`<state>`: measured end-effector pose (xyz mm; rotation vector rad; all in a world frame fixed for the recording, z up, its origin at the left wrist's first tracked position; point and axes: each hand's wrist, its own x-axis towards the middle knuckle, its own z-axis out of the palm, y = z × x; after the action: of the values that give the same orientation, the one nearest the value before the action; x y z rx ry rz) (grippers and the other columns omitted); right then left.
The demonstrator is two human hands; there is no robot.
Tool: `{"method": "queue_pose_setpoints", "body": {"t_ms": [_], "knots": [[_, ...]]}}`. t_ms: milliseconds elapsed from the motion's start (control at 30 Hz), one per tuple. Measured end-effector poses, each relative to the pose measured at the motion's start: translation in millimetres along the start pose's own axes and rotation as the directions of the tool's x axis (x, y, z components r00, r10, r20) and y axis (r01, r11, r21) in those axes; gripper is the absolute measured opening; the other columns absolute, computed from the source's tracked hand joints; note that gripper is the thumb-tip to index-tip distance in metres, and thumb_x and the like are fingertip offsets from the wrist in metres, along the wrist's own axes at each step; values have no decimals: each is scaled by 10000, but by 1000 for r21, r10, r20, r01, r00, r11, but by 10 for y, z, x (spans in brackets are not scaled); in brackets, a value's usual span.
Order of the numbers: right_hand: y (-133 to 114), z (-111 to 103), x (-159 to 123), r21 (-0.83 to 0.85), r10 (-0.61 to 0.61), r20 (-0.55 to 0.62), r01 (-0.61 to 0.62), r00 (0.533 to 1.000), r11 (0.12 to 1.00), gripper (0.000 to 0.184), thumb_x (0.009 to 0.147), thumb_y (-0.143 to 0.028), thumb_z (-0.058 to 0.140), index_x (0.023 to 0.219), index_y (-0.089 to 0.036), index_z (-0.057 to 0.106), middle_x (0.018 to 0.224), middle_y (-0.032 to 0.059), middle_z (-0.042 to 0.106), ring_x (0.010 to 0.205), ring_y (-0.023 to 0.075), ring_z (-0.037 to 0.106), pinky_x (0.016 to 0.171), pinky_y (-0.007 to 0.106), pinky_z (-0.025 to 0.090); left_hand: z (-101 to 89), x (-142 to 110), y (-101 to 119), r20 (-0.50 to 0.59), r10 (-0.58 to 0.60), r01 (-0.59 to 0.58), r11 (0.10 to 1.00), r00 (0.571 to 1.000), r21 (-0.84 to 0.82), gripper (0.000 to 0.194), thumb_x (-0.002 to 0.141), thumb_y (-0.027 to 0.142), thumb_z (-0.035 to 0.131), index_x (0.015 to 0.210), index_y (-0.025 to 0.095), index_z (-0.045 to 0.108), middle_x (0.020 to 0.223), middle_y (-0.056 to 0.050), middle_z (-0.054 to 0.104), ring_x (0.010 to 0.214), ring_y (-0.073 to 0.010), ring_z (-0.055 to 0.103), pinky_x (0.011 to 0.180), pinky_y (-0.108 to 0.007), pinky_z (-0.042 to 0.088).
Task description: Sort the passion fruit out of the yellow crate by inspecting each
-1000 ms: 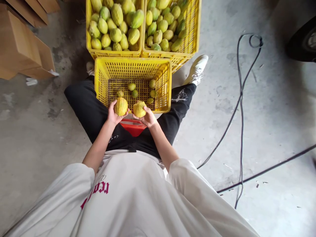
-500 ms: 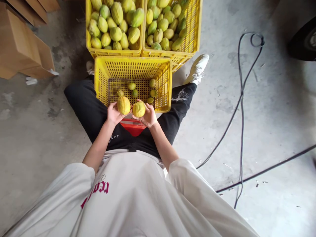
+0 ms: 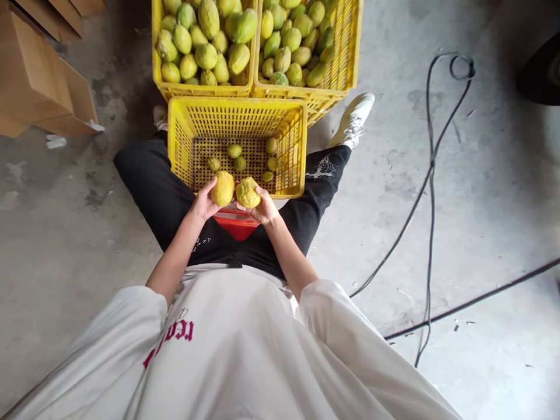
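Note:
My left hand is closed round a smooth yellow lemon-like fruit, with the thumb along its left side. Right beside it, my right hand grips a second yellow fruit, which has a bumpy skin with greenish patches. Both are held at the near rim of a yellow plastic crate between my legs. On that crate's slatted bottom lie several small green-yellow fruits, spread apart. The fingertips under the two held fruits are partly hidden.
Behind stand two more yellow crates, one at left and one at right, heaped with similar fruit. A red plastic seat shows between my thighs. Cardboard boxes stand at the far left; a black cable loops over the floor at right.
Both held fruits have turned in my hands and shifted slightly right and nearer each other. The right one now shows its bumpier side. The fruits in the crate have stayed put.

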<state>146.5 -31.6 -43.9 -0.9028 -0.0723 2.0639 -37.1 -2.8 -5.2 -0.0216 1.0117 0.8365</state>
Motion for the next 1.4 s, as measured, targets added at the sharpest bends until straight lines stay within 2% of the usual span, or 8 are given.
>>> {"method": "queue_pose_setpoints", "body": {"t_ms": [233, 433, 667, 867, 1000, 1133, 1267, 1400], "knots": [[10, -5, -1, -1, -46, -55, 46, 997, 999, 261, 926, -337, 737, 1142, -285, 599, 1111, 24, 825, 1013, 227, 823, 843, 400, 717, 5, 7, -15, -1, 36, -36, 999, 999, 27, 258, 1069, 294, 477, 1145, 187, 699, 1054, -90, 812, 1170, -262, 789, 995, -385, 671], [-29, 55, -7, 69, -33, -17, 34, 999, 997, 233, 972, -405, 569, 1131, -256, 652, 1146, 65, 826, 1216, 284, 768, 992, 504, 678, -19, -1, 32, -10, 47, -48, 996, 999, -70, 410, 1047, 385, 396, 1189, 162, 710, 1045, -130, 818, 1204, -323, 782, 974, -433, 677], [-45, -28, 14, 128, -64, 12, 62, 998, 990, 262, 876, -311, 536, 1104, -238, 643, 1159, 75, 833, 1254, 305, 747, 1063, 576, 641, 7, 0, 38, -26, 70, -71, 995, 997, -64, 386, 1076, 341, 399, 1274, 162, 678, 1007, -105, 830, 1107, -294, 819, 942, -431, 695], [15, -125, 47, 16, 14, 58, -15, 998, 1000, 319, 872, -359, 646, 1164, -234, 675, 1092, 73, 839, 1186, 301, 780, 977, 486, 694, -65, 71, -11, -52, 57, -56, 998, 997, 15, 324, 1118, 368, 432, 1078, 192, 700, 815, -45, 781, 970, -236, 839, 921, -351, 700], [19, -189, 70, -39, 24, 79, -21, 997, 999, 325, 884, -398, 693, 1166, -238, 666, 1042, 52, 838, 1085, 259, 810, 805, 341, 716, -120, 97, -32, -1, 49, -48, 995, 999, 88, 230, 1072, 344, 527, 1124, 197, 696, 983, -68, 815, 1046, -256, 826, 940, -380, 687], [30, -201, 82, -30, -4, 116, 8, 993, 1000, 344, 917, -412, 689, 1211, -241, 641, 1067, 53, 833, 1062, 232, 816, 739, 273, 696, -107, 94, -38, 66, 13, -23, 987, 998, 162, 298, 1057, 351, 530, 1217, 175, 709, 1060, -122, 821, 1161, -296, 800, 958, -380, 665], [63, -183, 79, -32, -51, 83, 54, 995, 998, 483, 852, -314, 752, 1297, -270, 570, 1106, 33, 823, 988, 212, 816, 662, 250, 668, -60, 68, -23, 46, 41, -47, 987, 998, 155, 312, 1060, 364, 480, 1137, 175, 716, 986, -113, 816, 1168, -307, 794, 981, -412, 663], [40, -165, 51, -2, -89, 60, 89, 994, 996, 443, 850, -306, 724, 1264, -292, 568, 1193, 16, 804, 1060, 225, 797, 785, 345, 704, -55, 40, 15, 27, 70, -71, 996, 997, 61, 354, 1026, 432, 462, 1098, 181, 701, 1088, -121, 822, 1235, -325, 767, 1033, -466, 656]]}}
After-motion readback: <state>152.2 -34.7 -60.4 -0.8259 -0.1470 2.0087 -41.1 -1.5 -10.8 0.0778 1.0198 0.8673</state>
